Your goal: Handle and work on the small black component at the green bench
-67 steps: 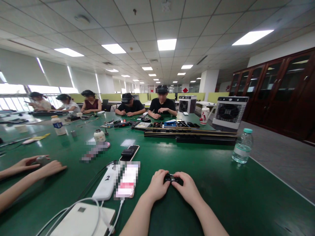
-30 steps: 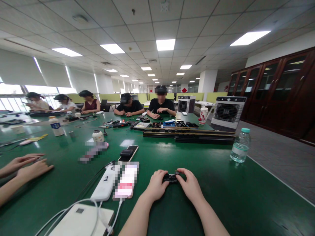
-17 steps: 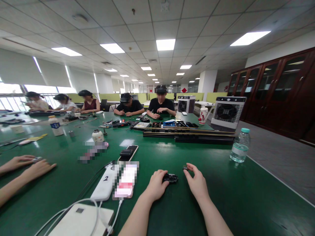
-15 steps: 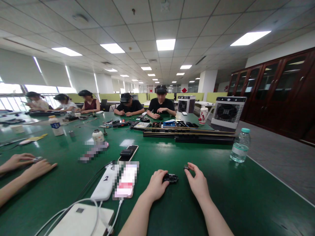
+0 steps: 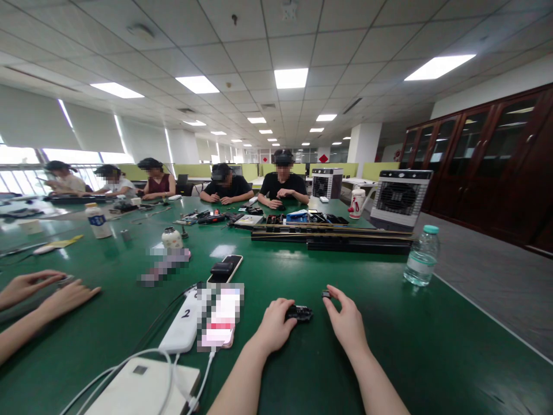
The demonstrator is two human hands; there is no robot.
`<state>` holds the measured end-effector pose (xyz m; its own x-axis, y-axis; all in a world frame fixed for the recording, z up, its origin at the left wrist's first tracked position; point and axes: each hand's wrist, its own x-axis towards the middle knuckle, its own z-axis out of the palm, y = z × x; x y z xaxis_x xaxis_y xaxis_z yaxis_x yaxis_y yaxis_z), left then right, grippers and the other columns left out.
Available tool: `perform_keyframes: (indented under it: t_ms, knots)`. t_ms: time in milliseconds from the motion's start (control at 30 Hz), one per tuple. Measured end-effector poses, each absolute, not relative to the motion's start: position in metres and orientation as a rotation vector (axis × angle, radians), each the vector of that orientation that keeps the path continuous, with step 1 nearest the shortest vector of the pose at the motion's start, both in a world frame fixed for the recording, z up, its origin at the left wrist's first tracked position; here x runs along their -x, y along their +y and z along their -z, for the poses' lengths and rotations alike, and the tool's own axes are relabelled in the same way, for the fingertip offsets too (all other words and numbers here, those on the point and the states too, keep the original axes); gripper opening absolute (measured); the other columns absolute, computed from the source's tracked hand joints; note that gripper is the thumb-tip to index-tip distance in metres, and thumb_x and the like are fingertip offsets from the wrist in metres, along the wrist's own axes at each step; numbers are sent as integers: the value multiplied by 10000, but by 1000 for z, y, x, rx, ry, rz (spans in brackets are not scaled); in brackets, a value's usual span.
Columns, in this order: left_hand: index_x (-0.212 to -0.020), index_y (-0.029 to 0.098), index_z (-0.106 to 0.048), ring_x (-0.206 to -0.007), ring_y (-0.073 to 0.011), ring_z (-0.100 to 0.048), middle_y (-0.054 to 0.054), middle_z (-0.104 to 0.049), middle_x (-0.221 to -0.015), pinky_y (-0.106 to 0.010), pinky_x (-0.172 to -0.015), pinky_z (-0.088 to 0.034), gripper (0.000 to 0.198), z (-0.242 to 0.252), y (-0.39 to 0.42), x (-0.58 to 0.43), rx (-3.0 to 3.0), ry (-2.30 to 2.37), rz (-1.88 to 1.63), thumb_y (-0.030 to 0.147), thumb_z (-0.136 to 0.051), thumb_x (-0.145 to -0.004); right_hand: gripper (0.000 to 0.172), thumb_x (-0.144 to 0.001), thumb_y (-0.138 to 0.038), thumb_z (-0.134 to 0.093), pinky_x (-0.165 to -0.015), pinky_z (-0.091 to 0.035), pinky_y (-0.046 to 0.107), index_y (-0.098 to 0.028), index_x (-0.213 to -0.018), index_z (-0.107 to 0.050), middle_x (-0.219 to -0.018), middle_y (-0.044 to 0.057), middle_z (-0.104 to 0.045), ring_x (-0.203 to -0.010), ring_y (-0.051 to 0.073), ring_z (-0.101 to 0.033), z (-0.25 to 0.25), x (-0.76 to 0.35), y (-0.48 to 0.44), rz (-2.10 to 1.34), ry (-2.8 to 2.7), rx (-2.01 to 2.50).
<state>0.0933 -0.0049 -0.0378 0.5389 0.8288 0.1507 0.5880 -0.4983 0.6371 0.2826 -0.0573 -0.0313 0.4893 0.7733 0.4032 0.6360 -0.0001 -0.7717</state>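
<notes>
My left hand (image 5: 275, 326) is curled round a small black device (image 5: 299, 313) and holds it down on the green table (image 5: 389, 323). My right hand (image 5: 345, 320) is a little to its right and pinches a tiny dark part (image 5: 325, 294) between thumb and forefinger, just above the table. The two pieces are apart, with a short gap of table between them.
A white power bank (image 5: 184, 325), a blurred phone (image 5: 219, 318) and a white box (image 5: 144, 389) with cables lie to my left. Another person's hands (image 5: 52, 294) rest at far left. A water bottle (image 5: 422, 255) stands right; black rails (image 5: 332, 237) and seated people beyond.
The two hands were together on the black device. My right hand has drawn away to the right with a small part pinched in it; the left stays on the device.
</notes>
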Motion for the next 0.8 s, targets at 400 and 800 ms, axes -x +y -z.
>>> perform_keyframes:
  t_ms: [400,800]
  knots:
    - [-1206,170,-550,-1102,-237,-482,-88,-566,-1188,-328,-980,-355,432,39,-4,-93,-2274,1137,-623,253,-518,-784,241,-720,-296,-581,-952,-438,388,-214,-909,-705,-1002,58,-709,-1019,240,-607,36,-262,-57,-418,-1478,1643]
    - [-1179,192,-563,-1086,-232,-489,-73,-576,-1167,-333,-964,-368,402,43,-2,-93,-2284,1130,-642,251,-510,-785,205,-699,-265,-613,-1020,-366,424,-247,-880,-707,-1032,37,-701,-1083,247,-572,46,-257,-53,-410,-1606,1626]
